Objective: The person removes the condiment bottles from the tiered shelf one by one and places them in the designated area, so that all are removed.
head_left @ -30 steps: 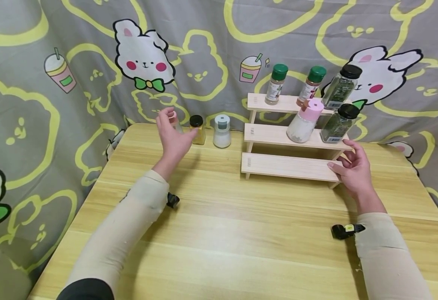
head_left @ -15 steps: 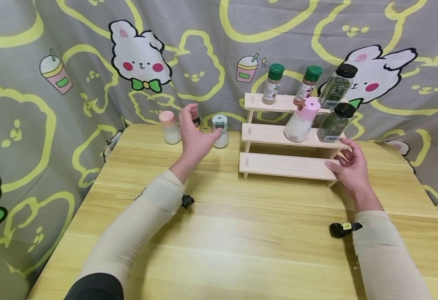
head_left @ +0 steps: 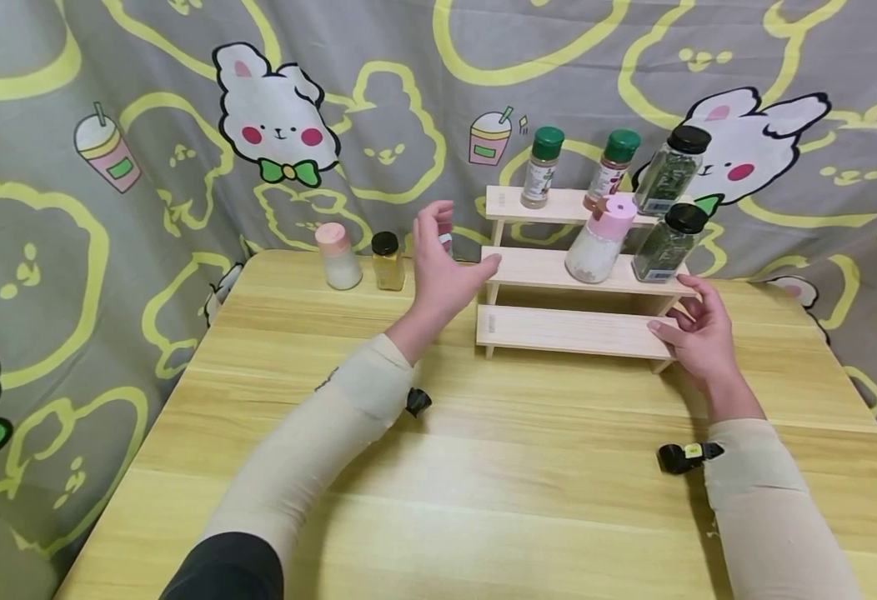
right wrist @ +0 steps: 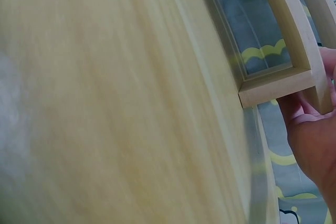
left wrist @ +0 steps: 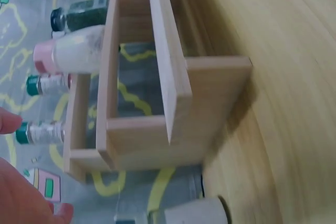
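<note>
A three-tier wooden shelf [head_left: 573, 329] stands at the back of the table. At its right end my right hand [head_left: 704, 337] grips the wood, thumb on the lowest board and fingers behind; the right wrist view also shows this hand [right wrist: 315, 145] against the frame. My left hand [head_left: 446, 267] is spread, thumb apart from the fingers, just left of the shelf and holding nothing. It mostly hides a grey-capped shaker [left wrist: 194, 216], which the left wrist view shows beside the shelf's foot. Left of it are a yellow spice jar with black lid [head_left: 388, 265] and a pink-capped shaker [head_left: 338, 258].
On the top board are two green-capped spice bottles [head_left: 540, 171] and a black-lidded herb jar [head_left: 671, 173]. The middle board bears a pink-topped shaker [head_left: 594, 250] and another herb jar [head_left: 664, 250]. A patterned curtain [head_left: 393, 108] hangs behind the table [head_left: 498, 483].
My left hand has moved right, from the pink-capped shaker past the yellow jar to the shelf's left end. Both of those containers are now uncovered. My right hand stays on the shelf.
</note>
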Available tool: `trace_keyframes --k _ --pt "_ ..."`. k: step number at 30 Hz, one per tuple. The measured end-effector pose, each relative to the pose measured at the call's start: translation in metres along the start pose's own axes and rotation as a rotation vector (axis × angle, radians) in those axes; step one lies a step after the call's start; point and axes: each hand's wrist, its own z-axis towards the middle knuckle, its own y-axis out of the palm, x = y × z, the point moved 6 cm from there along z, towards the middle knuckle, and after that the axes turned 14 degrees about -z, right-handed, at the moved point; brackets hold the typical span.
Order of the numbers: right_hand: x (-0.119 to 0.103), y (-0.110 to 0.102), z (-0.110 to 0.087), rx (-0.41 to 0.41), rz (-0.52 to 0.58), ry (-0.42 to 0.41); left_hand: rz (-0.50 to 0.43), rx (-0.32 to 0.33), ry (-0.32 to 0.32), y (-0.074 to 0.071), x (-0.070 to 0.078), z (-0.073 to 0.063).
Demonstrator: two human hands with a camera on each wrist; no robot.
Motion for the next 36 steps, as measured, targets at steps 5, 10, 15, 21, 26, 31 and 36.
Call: trace_keyframes --k 5,10,15,21,26,31,36 --pt "-0.001 -0.001 0.001 -0.002 0.003 -0.003 0.001 -0.029 -0.005 0.02 0.001 0.0" --pt "-0.001 -0.004 0.001 0.007 -0.003 0.001 -0.008 -0.071 -0.04 0.043 0.0 0.001" --pt "-0.001 -0.004 0.001 0.002 -0.017 0.014 0.005 -0.117 -0.067 0.063 -0.005 0.002" --pt "0.0 -0.002 0.001 0.002 -0.027 0.03 0.026 -0.173 -0.121 0.083 -0.012 0.003" --pt "0.001 -0.001 0.002 -0.002 -0.04 0.041 0.049 -0.199 -0.131 0.093 -0.013 0.003" --pt "0.001 -0.002 0.002 0.005 -0.037 0.03 0.062 -0.236 -0.153 0.107 -0.014 0.003" --pt "0.001 -0.001 0.002 0.002 -0.006 0.003 0.045 -0.266 -0.188 0.12 -0.015 0.002"
